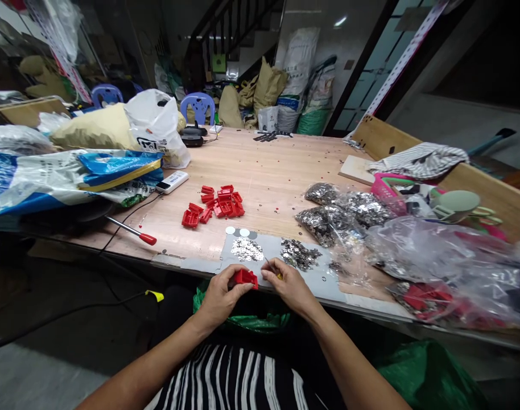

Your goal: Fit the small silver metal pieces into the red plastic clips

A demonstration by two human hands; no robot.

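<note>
My left hand (224, 296) is closed round a small red plastic housing (246, 277), its open side facing up, just off the table's front edge. Close beside it, my right hand (291, 282) pinches a thin pointed metal tool (269, 264) with a bit of yellow (279, 276) showing by the fingers. The tool's exact kind is unclear. Beyond the hands, a pile of shiny flat metal pieces (247, 249) and a darker pile of metal pieces (300, 254) lie on a grey mat (272, 244). More red plastic housings (226, 206) are heaped farther back on the left.
Clear bags of metal pieces (324, 222) and a pink basket (388, 191) stand to the right. A red-handled lever (147, 238) juts out at the front left, near a white power bank (172, 182). Under my hands hangs a green sack (260, 323).
</note>
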